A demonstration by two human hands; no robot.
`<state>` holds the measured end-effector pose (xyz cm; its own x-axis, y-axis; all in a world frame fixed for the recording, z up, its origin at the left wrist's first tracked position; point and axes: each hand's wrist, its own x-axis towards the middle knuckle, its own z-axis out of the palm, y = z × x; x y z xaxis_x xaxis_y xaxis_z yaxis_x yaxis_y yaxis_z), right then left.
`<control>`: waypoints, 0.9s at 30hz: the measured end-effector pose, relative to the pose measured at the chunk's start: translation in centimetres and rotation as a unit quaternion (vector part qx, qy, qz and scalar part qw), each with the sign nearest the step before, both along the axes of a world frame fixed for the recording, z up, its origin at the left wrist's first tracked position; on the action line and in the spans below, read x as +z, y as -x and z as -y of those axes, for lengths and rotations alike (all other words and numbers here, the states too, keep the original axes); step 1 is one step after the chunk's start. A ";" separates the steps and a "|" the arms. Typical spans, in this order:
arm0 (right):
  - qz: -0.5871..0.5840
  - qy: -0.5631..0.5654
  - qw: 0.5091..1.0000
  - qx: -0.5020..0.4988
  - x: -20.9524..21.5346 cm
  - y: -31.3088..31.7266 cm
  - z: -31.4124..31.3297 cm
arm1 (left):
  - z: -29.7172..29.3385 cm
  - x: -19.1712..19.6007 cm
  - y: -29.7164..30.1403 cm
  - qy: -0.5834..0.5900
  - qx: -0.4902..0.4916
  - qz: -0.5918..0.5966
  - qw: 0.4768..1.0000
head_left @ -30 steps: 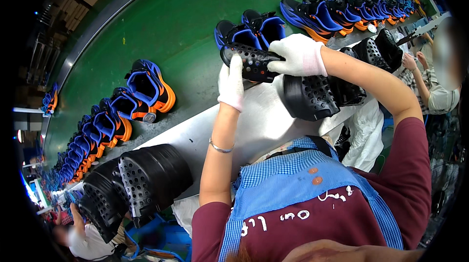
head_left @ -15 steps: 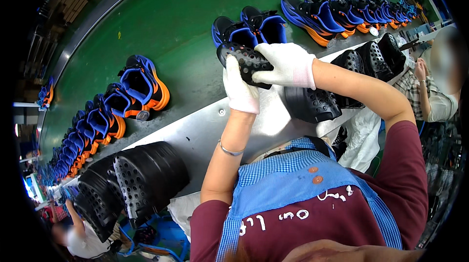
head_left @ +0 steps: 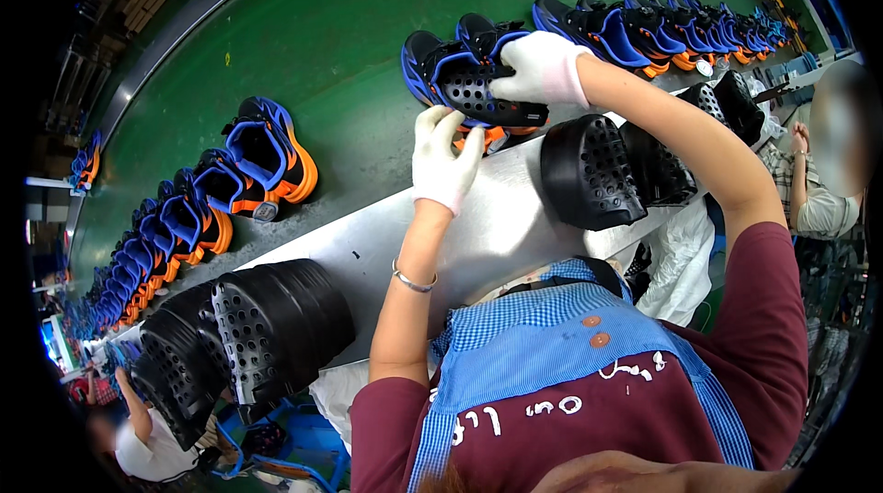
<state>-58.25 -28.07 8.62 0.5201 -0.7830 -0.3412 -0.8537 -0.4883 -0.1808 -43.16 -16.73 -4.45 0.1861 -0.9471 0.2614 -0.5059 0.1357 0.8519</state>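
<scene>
A black insole (head_left: pixel 467 90) dotted with round holes lies tilted over the opening of a black and blue sneaker with an orange sole (head_left: pixel 420 56). My right hand (head_left: pixel 541 70), in a white glove, grips the insole from the right side, its fingertips partly hidden behind it. My left hand (head_left: pixel 444 162), gloved too, is just in front of the shoe's near end, with fingers apart and nothing in them. Beside that shoe stands a matching sneaker (head_left: pixel 478 31), partly covered by the insole and my right hand.
The shoes stand on a green conveyor belt (head_left: pixel 359 116). Rows of similar sneakers line it on the left (head_left: pixel 262 153) and right (head_left: pixel 598 28). Stacks of black insoles (head_left: pixel 285 327) (head_left: pixel 593 171) rest on the metal ledge (head_left: pixel 395 245). Co-workers sit at both ends.
The insole has moved from between both hands, forward and right, over the sneaker. My left hand has let go of it and opened; my right hand still holds it.
</scene>
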 end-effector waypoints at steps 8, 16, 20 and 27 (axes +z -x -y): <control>-0.015 0.038 0.999 0.005 0.8 -2.1 1.1 | -0.1 0.7 -0.6 0.019 0.013 -0.062 0.998; 0.184 -0.315 0.921 -0.137 1.9 -2.3 -3.5 | 1.6 4.7 -1.7 -0.033 -0.032 -0.728 0.684; 0.125 -0.098 0.986 0.042 0.1 -2.0 -6.8 | 2.3 3.0 -2.9 -0.039 -0.025 -0.631 0.774; 0.100 0.014 0.993 0.057 -1.1 -1.8 -8.1 | 3.9 3.7 -1.5 -0.071 0.100 -0.490 0.863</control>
<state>-56.43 -19.93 7.56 0.6614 -0.7228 -0.2003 -0.7407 -0.5875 -0.3259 -41.67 -20.64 -0.76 0.4158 -0.8796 -0.2311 0.4649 -0.0127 0.8853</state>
